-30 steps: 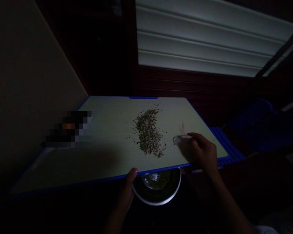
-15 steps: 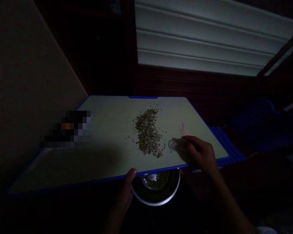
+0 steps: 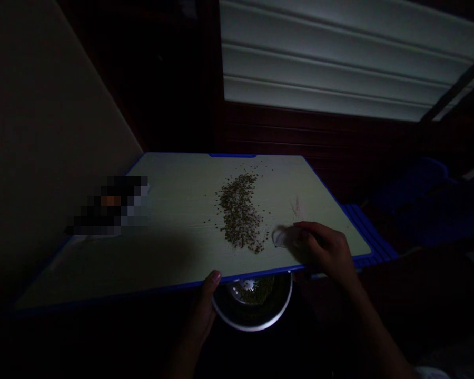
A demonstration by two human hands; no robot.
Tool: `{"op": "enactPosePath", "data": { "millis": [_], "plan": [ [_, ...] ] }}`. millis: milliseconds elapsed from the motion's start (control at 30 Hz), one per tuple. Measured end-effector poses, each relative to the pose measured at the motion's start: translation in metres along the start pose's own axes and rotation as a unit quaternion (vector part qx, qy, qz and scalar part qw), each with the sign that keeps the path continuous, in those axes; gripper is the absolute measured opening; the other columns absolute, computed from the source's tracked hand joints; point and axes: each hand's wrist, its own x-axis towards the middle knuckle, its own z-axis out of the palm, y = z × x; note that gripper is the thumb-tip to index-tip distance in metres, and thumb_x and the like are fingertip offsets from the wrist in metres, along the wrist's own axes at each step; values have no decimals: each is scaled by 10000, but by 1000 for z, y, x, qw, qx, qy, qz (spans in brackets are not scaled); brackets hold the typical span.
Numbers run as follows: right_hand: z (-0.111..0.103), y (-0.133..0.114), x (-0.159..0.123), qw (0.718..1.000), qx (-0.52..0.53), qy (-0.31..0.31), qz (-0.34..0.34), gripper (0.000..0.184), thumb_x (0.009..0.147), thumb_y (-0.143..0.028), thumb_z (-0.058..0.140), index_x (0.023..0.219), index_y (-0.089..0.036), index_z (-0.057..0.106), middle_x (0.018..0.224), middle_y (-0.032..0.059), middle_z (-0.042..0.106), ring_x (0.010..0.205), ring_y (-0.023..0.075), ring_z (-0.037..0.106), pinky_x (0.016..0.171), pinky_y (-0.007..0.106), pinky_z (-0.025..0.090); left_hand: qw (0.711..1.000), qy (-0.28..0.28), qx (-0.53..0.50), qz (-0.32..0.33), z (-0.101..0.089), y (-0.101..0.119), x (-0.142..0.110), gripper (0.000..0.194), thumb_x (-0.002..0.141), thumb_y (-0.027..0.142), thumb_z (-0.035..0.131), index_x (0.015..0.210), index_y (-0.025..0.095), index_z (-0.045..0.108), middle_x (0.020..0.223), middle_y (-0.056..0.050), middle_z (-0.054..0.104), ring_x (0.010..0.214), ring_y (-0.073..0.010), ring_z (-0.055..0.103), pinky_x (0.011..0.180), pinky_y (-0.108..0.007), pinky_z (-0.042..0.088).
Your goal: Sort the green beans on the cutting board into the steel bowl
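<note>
A loose patch of small green-brown beans or seeds (image 3: 239, 208) lies on a pale folding table (image 3: 177, 184) with a blue edge. Just below the near edge, a shiny metal bowl (image 3: 274, 320) with more of them inside is partly hidden by the tabletop. My left hand (image 3: 205, 302) grips the bowl's left side, its thumb up against the table edge and its other fingers mostly hidden. To the right of the patch, my right hand (image 3: 326, 245) is over the tabletop, fingers pinched together; what they hold cannot be made out. A clear, rounded outline (image 3: 279, 237) shows beside its fingertips.
A blurred-out dark object (image 3: 110, 205) sits at the table's left edge. Blue plastic chairs (image 3: 426, 205) stand at the right. Behind the table are dark wood panelling (image 3: 300, 129) and pale slats (image 3: 319, 63); a wall (image 3: 43, 116) rises at left. The light is dim.
Almost nothing differs. The view has shifted very slightly; both hands, the bowl and the patch of beans or seeds keep their places.
</note>
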Motion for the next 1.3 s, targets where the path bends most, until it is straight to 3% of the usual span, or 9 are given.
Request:
{"op": "enactPosePath", "data": {
  "millis": [167,300,567,733,867,1033,1200,1300],
  "plan": [
    [-2,1,-1,999,20,-23,-15,272,947,-286,566,1096,-221,785,961,38,805,835,195,743,734,310,579,1000,-4,2,-7,-1,-1,1,520,683,479,853,1063,131,780,1077,-146,837,1244,-419,670,1110,-549,489],
    [-3,2,-2,998,28,-46,-34,262,947,-289,584,1104,-228,785,921,31,797,806,186,734,721,314,579,1000,-15,19,-5,-1,1,1,473,663,494,866,964,135,803,1029,-141,846,1190,-432,700,1090,-551,508],
    [-5,3,-4,993,60,-85,-52,256,951,-274,594,1114,-255,791,952,36,805,830,192,745,716,322,586,1000,-12,-10,20,-1,-2,-1,417,724,452,857,1013,161,786,1070,-121,842,1272,-392,657,1131,-511,477],
    [-8,4,-3,985,91,-132,-65,258,960,-274,617,1148,-265,792,889,18,775,750,158,716,661,277,552,1000,-16,4,-18,-3,-2,0,503,682,494,866,1016,126,784,1073,-147,839,1266,-416,655,1107,-524,496],
    [-8,1,-3,984,103,-133,-63,254,963,-267,618,1139,-268,801,886,20,782,746,158,719,660,265,549,999,-40,-4,-5,-2,-1,1,523,679,509,869,1024,123,789,1084,-143,838,1291,-412,637,1122,-519,485],
    [-8,-1,-4,982,102,-144,-66,223,952,-296,648,1100,-274,813,927,24,810,771,174,748,679,271,571,999,-29,-5,14,0,-2,0,474,727,483,846,1064,154,787,1077,-99,846,1232,-385,686,1117,-526,491],
    [-7,6,-5,995,65,-75,-26,228,954,-310,638,1098,-268,810,932,27,821,808,198,764,708,295,596,999,-47,3,5,-3,-5,0,457,761,497,819,1045,140,793,1080,-121,843,1227,-388,689,1116,-526,490],
    [-7,6,-6,992,68,-102,-32,225,947,-318,653,1098,-262,809,965,36,823,815,204,768,699,296,602,999,-49,9,4,-4,-5,1,495,730,532,831,1021,132,801,1054,-138,844,1187,-410,707,1090,-539,508]
  ]
}}
